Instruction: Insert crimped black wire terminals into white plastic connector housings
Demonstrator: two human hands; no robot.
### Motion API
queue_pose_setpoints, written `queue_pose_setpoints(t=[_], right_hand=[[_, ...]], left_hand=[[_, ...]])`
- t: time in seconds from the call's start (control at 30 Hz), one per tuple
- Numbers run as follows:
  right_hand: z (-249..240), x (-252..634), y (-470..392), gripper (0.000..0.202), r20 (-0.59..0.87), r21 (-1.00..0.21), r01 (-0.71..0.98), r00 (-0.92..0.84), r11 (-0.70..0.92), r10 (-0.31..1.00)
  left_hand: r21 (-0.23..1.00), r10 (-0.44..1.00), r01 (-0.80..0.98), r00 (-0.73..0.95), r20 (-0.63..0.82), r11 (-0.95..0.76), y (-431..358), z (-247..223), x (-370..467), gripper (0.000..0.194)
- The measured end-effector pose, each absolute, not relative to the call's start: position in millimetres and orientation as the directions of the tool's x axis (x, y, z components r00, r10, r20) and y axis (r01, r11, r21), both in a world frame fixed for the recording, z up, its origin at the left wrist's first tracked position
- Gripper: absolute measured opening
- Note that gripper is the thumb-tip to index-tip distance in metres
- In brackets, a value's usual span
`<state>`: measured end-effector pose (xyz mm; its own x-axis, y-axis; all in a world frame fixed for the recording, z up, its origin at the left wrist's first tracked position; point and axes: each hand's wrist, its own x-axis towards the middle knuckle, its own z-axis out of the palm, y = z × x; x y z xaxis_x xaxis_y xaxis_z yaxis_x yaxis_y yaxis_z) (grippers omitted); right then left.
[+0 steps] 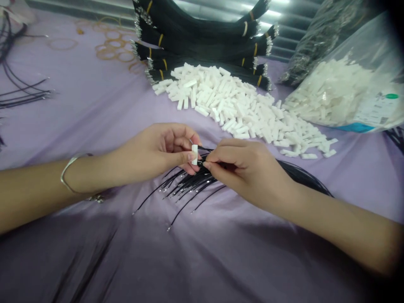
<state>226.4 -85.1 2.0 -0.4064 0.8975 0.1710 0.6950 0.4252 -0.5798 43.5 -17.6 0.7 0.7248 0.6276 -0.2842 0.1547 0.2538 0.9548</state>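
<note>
A smooth, matte white plastic block [195, 155], slim and rectangular, stands nearly upright between the two hands, above a spread of thin, glossy black wires [189, 185] with shiny metal tips. The left hand [166, 147] pinches the block between thumb and fingers, the other fingers curled; the right hand [249, 166] presses thumb and forefinger together on a dark wire end [201, 163] just beside it. Whether that end sits inside the block is too small to tell. Beneath lies soft, creased purple cloth [94, 122]. Beyond the hands rises a loose heap of white blocks [233, 97], too many to count, against sleek black wire bundles [202, 38] bound with yellow bands; their overlap prevents a sure count. Several thin, tan rubber rings [121, 56] lie left of the bundles. Two crinkled plastic bags stand at the right: one clear bag [366, 46] of white pieces, one darker bag [318, 38]. One metal bangle [63, 176] circles the left wrist.
</note>
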Motion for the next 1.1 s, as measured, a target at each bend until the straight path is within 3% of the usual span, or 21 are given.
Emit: queue_pose_setpoints(t=[0.37,0.7,0.83,0.97,1.1], right_hand=[[-4.6,222.9,-88.3,0.018,0.252,-0.599,0.65,-0.402,0.468,0.88],[-8.6,221.6,-88.2,0.019,0.237,-0.601,0.654,-0.403,0.459,0.884],[-3.8,222.5,-89.2,0.017,0.272,-0.484,0.717,-0.421,0.501,0.865],[5.7,217.9,-94.7,0.014,0.48,-0.249,0.789,-0.403,0.561,0.78],[3.1,210.8,-94.8,0.013,0.472,-0.208,0.69,-0.551,0.694,0.689]], left_hand=[[0.975,0.645,0.141,0.733,-0.218,0.169,-20.3,-3.7,40.2,0.012],[0.986,0.632,0.125,0.756,-0.168,0.112,-22.3,-6.4,37.9,0.013],[0.969,0.628,0.115,0.743,-0.23,0.219,-19.0,-5.2,39.6,0.014],[0.938,0.679,0.032,0.681,-0.274,0.346,-13.8,-6.2,40.7,0.019],[0.91,0.706,-0.047,0.649,-0.286,0.412,-11.5,-8.3,40.9,0.016]])
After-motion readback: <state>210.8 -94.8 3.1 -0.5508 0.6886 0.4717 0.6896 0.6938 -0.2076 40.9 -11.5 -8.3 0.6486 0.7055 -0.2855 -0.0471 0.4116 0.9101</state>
